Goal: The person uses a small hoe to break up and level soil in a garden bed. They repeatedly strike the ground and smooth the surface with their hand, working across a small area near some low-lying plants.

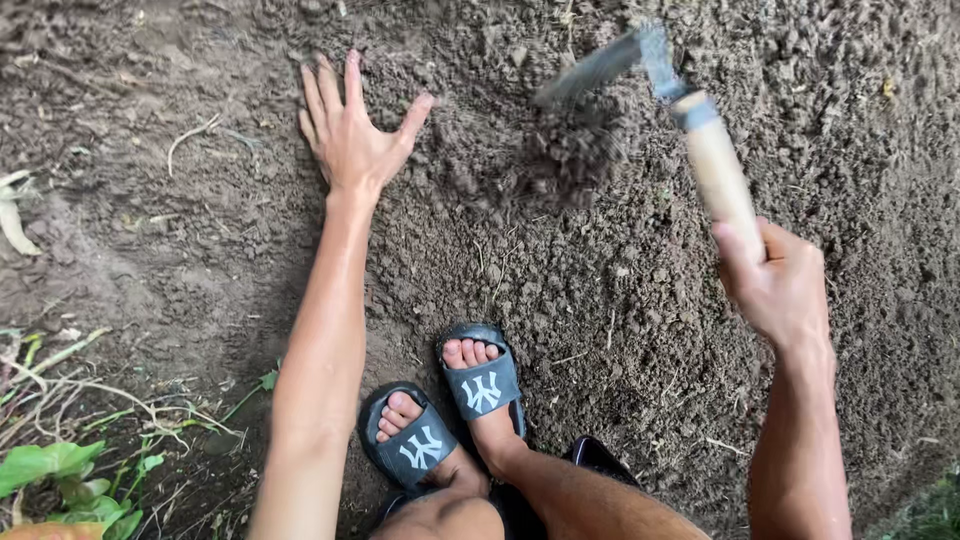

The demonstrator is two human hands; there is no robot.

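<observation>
Dirt ground [600, 300], two hands, one small hoe.
My left hand [350, 140] lies flat, fingers spread wide; my right hand [775, 280] grips the hoe [700, 140]; two sandals [450, 410], green leaves [60, 470] bottom-left corner.

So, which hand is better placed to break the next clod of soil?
Probably the right hand: it grips the hoe above the soil. The left hand lies flat and open, holding nothing.

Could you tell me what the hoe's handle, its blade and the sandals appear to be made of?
Handle: likely wood, pale, smooth and matt, gripped by the right hand.
Blade: probably metal, grey and thin, though motion-blurred.
Sandals: seemingly moulded rubber or foam, dark with a dull sheen.
</observation>
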